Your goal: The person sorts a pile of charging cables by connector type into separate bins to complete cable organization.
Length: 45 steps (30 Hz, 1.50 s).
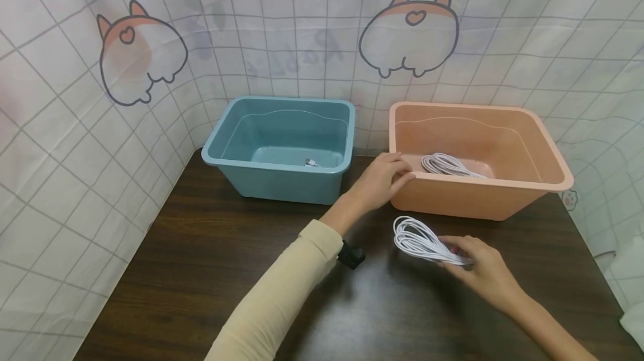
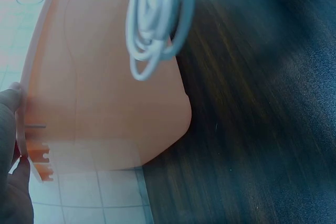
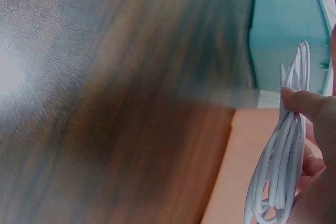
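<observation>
My right hand [image 1: 485,271] pinches a coiled white cable [image 1: 422,241] in front of the peach bin [image 1: 478,199]. In the right wrist view the thumb presses across the cable [image 3: 278,166] near one end of the bundle, and loops hang past the fingers. At the near left corner of that bin, my left hand [image 1: 379,179] grips the rim; the left wrist view shows thumb and fingers on either side of the bin's edge [image 2: 32,56]. Inside the peach bin lies another coiled white cable [image 1: 448,164], partly hidden by the front wall.
To the left stands a teal bin [image 1: 282,182], with a small white and metallic piece [image 1: 311,162] showing inside. Both bins are on a dark wood table [image 1: 201,271], against a white gridded curtain [image 1: 312,31]. A black device [image 1: 351,255] sits by the left wrist.
</observation>
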### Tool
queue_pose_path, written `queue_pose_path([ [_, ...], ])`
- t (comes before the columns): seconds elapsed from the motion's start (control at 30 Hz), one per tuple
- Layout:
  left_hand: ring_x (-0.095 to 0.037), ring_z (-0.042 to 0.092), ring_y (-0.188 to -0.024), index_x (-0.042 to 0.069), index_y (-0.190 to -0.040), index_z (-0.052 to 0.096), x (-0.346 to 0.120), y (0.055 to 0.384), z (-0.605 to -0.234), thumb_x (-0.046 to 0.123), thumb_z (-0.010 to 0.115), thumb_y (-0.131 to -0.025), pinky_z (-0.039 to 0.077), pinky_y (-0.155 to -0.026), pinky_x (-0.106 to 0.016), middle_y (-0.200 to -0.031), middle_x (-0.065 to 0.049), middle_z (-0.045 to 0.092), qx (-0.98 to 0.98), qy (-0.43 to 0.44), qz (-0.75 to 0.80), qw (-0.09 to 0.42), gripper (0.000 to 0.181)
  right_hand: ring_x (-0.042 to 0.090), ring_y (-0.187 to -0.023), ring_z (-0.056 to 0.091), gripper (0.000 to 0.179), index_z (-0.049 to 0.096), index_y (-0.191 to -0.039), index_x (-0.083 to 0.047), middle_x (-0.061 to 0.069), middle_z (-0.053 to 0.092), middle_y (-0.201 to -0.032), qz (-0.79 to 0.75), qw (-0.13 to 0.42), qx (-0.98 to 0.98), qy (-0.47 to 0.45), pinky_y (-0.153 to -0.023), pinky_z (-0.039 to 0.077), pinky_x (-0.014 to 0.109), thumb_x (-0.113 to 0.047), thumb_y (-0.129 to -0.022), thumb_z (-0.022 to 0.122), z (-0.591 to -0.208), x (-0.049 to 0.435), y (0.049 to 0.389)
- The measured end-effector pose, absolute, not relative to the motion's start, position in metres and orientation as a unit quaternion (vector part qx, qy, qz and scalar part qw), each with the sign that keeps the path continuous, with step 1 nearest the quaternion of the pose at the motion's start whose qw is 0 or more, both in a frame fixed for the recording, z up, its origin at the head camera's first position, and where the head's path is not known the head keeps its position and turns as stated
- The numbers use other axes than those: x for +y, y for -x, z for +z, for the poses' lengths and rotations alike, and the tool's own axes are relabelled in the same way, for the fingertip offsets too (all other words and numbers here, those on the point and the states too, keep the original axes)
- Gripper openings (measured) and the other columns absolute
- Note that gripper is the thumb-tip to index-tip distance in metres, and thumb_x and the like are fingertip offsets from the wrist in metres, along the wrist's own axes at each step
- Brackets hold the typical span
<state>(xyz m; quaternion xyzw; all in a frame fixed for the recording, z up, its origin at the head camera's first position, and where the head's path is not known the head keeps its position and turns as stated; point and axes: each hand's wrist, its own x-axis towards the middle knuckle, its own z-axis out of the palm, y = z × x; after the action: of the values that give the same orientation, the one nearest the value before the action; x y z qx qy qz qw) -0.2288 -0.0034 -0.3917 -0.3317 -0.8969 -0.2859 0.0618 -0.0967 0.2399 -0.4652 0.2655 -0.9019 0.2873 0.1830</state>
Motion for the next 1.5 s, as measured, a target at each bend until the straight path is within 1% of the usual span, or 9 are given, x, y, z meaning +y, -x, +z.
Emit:
queue_pose_path([
  [0.43, -0.028, 0.052, -0.146, 0.006, -0.122, 0.076, -0.003, 0.231, -0.393, 0.023, 0.064, -0.108, 0.039, -0.122, -0.032, -0.132, -0.01, 0.072, -0.901, 0.325, -0.281, 0.055, 0.026, 0.003, -0.077, 0.055, 0.064, 0.076, -0.115, -0.008, -0.01, 0.062, -0.085, 0.283, 0.2, -0.895, -0.281, -0.069, 0.047, 0.013, 0.007, -0.057, 0.097, -0.444, 0.249, 0.104],
  [0.87, -0.027, 0.052, -0.145, 0.006, -0.123, 0.076, -0.003, 0.231, -0.393, 0.023, 0.064, -0.107, 0.04, -0.122, -0.031, -0.132, -0.009, 0.072, -0.902, 0.323, -0.283, 0.053, 0.026, 0.001, -0.078, 0.056, 0.061, 0.076, -0.115, -0.008, -0.009, 0.062, -0.085, 0.296, 0.209, -0.886, -0.29, -0.074, 0.047, 0.01, 0.006, -0.058, 0.096, -0.422, 0.255, 0.111],
  [0.93, -0.028, 0.052, -0.145, 0.005, -0.123, 0.076, -0.003, 0.231, -0.394, 0.023, 0.064, -0.108, 0.04, -0.122, -0.032, -0.131, -0.01, 0.072, -0.9, 0.325, -0.284, 0.054, 0.026, 0.001, -0.078, 0.056, 0.057, 0.076, -0.116, -0.008, -0.009, 0.063, -0.085, 0.296, 0.212, -0.883, -0.296, -0.074, 0.046, 0.01, 0.001, -0.064, 0.096, -0.419, 0.257, 0.112],
  [1.03, -0.029, 0.052, -0.145, 0.005, -0.122, 0.076, -0.004, 0.231, -0.393, 0.023, 0.064, -0.108, 0.04, -0.122, -0.032, -0.13, -0.01, 0.072, -0.898, 0.33, -0.285, 0.057, 0.026, 0.001, -0.079, 0.057, 0.04, 0.075, -0.116, -0.007, -0.007, 0.064, -0.086, 0.3, 0.218, -0.878, -0.302, -0.075, 0.046, 0.01, -0.025, -0.084, 0.091, -0.415, 0.261, 0.114],
  [1.1, -0.029, 0.053, -0.144, 0.005, -0.121, 0.076, -0.004, 0.231, -0.394, 0.022, 0.064, -0.108, 0.04, -0.121, -0.032, -0.129, -0.01, 0.072, -0.897, 0.332, -0.286, 0.06, 0.025, 0.001, -0.08, 0.057, 0.045, 0.075, -0.116, -0.006, -0.006, 0.065, -0.086, 0.302, 0.222, -0.876, -0.304, -0.075, 0.046, 0.01, -0.044, -0.093, 0.081, -0.411, 0.262, 0.115],
  [1.17, -0.029, 0.053, -0.144, 0.005, -0.121, 0.076, -0.004, 0.231, -0.393, 0.023, 0.064, -0.108, 0.041, -0.121, -0.032, -0.129, -0.01, 0.072, -0.897, 0.332, -0.285, 0.062, 0.025, 0.001, -0.08, 0.057, 0.058, 0.075, -0.116, -0.005, -0.005, 0.066, -0.085, 0.304, 0.227, -0.874, -0.303, -0.075, 0.046, 0.01, -0.06, -0.096, 0.066, -0.408, 0.264, 0.117],
  [1.33, -0.028, 0.054, -0.143, 0.005, -0.12, 0.077, -0.003, 0.231, -0.393, 0.023, 0.064, -0.107, 0.041, -0.121, -0.031, -0.129, -0.01, 0.072, -0.898, 0.33, -0.283, 0.062, 0.025, -0.005, -0.081, 0.056, 0.072, 0.076, -0.115, -0.005, -0.003, 0.068, -0.086, 0.308, 0.225, -0.877, -0.293, -0.074, 0.045, 0.008, -0.07, -0.093, 0.056, -0.401, 0.265, 0.119],
  [1.43, -0.027, 0.053, -0.144, 0.005, -0.121, 0.076, -0.002, 0.231, -0.393, 0.023, 0.064, -0.108, 0.041, -0.121, -0.031, -0.13, -0.009, 0.072, -0.9, 0.327, -0.282, 0.056, 0.025, -0.008, -0.083, 0.057, 0.064, 0.076, -0.116, -0.004, 0.001, 0.072, -0.089, 0.31, 0.223, -0.879, -0.287, -0.075, 0.045, 0.006, -0.063, -0.092, 0.067, -0.397, 0.267, 0.121],
  [1.5, -0.027, 0.052, -0.145, 0.006, -0.121, 0.076, -0.002, 0.231, -0.393, 0.023, 0.064, -0.108, 0.04, -0.121, -0.03, -0.131, -0.009, 0.072, -0.901, 0.327, -0.281, 0.054, 0.025, -0.01, -0.084, 0.056, 0.049, 0.076, -0.116, -0.004, 0.005, 0.074, -0.091, 0.305, 0.224, -0.882, -0.28, -0.074, 0.045, 0.006, -0.044, -0.088, 0.084, -0.393, 0.268, 0.122],
])
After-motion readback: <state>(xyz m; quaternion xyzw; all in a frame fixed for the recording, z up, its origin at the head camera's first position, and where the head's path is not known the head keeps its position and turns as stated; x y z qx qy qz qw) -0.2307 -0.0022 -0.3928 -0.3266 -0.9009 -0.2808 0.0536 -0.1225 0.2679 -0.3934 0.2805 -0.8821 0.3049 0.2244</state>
